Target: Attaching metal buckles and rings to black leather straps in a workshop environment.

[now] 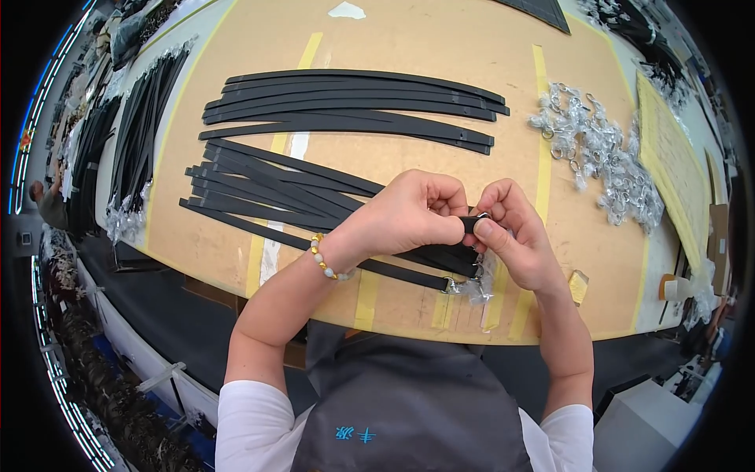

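My left hand (425, 208) is closed in a pinch on the end of a black strap (469, 224). Facing it, my right hand (515, 236) pinches the same strap end, where a small shiny metal piece (483, 215) shows at the fingertips. My fingers hide much of this joint. Under my hands and left forearm lies a loose, crossed pile of black straps (267, 185). Near the table's front edge, metal clasps in clear plastic (472, 289) sit at some strap ends.
Beyond the pile, more black straps (354, 90) lie side by side on the tan table (440, 39). A heap of plastic-wrapped metal clasps (598, 153) is at the right. Strap bundles (145, 134) lie at the left. A small yellowish block (579, 288) is near my right forearm.
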A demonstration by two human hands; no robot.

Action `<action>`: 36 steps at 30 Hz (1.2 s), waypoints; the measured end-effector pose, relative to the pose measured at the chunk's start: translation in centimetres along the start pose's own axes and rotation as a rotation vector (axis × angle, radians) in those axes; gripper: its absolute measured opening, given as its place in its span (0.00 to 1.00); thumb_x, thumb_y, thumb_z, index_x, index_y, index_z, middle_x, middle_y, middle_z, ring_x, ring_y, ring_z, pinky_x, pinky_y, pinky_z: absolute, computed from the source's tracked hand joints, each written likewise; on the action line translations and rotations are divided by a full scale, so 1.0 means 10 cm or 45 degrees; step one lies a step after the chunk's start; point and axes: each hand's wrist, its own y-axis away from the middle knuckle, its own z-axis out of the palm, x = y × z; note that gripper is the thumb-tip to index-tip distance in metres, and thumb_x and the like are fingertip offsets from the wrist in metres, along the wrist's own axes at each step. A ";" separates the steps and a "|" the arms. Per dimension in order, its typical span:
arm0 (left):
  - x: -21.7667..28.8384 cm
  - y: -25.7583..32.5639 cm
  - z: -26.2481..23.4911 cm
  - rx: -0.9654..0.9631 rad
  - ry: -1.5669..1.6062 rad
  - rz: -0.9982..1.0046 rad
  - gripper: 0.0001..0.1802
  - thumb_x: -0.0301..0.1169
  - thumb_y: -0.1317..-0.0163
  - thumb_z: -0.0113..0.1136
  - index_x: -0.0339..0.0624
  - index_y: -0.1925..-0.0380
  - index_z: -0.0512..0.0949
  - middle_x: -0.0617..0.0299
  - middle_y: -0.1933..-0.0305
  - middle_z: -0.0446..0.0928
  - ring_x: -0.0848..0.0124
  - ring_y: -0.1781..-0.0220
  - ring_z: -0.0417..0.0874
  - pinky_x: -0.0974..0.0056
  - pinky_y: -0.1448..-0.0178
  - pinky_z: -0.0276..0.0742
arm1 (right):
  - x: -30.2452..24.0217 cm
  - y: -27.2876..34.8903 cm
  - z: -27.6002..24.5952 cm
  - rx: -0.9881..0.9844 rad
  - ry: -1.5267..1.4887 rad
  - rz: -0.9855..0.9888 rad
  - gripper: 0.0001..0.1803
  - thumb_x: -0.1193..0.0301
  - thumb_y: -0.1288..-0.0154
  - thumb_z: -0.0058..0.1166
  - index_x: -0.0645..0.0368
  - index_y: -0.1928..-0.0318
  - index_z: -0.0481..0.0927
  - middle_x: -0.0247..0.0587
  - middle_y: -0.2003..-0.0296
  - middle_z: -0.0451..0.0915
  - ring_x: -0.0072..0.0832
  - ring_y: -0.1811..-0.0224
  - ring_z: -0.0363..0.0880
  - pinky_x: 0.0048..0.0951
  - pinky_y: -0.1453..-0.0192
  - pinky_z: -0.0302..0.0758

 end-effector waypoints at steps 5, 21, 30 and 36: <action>-0.04 0.04 0.04 0.130 -0.193 0.129 0.01 0.22 0.46 0.59 0.37 0.75 0.78 0.74 0.77 0.73 0.88 0.75 0.66 0.75 0.73 0.58 | 0.01 0.00 0.01 0.013 0.001 0.011 0.12 0.69 0.24 0.53 0.58 0.48 0.67 0.32 0.61 0.77 0.15 0.59 0.78 0.18 0.58 0.74; -0.01 0.04 0.06 0.064 -0.134 0.128 0.02 0.22 0.46 0.56 0.36 0.72 0.77 0.73 0.75 0.73 0.87 0.73 0.68 0.76 0.70 0.62 | 0.03 -0.01 0.00 0.003 -0.156 -0.003 0.11 0.70 0.24 0.52 0.58 0.48 0.66 0.34 0.62 0.79 0.14 0.61 0.77 0.17 0.59 0.73; 0.00 0.06 0.08 0.102 -0.125 0.111 0.02 0.21 0.45 0.56 0.37 0.75 0.76 0.76 0.77 0.69 0.87 0.74 0.63 0.75 0.72 0.57 | 0.03 0.02 0.04 0.002 -0.041 -0.020 0.11 0.69 0.23 0.52 0.58 0.48 0.66 0.31 0.62 0.77 0.13 0.60 0.77 0.16 0.58 0.73; -0.03 0.04 0.07 0.151 -0.147 0.121 0.04 0.20 0.43 0.56 0.37 0.76 0.76 0.76 0.78 0.68 0.87 0.75 0.63 0.74 0.73 0.57 | 0.02 0.03 0.07 0.043 -0.077 0.026 0.10 0.69 0.23 0.51 0.57 0.49 0.66 0.31 0.61 0.76 0.13 0.60 0.77 0.16 0.58 0.73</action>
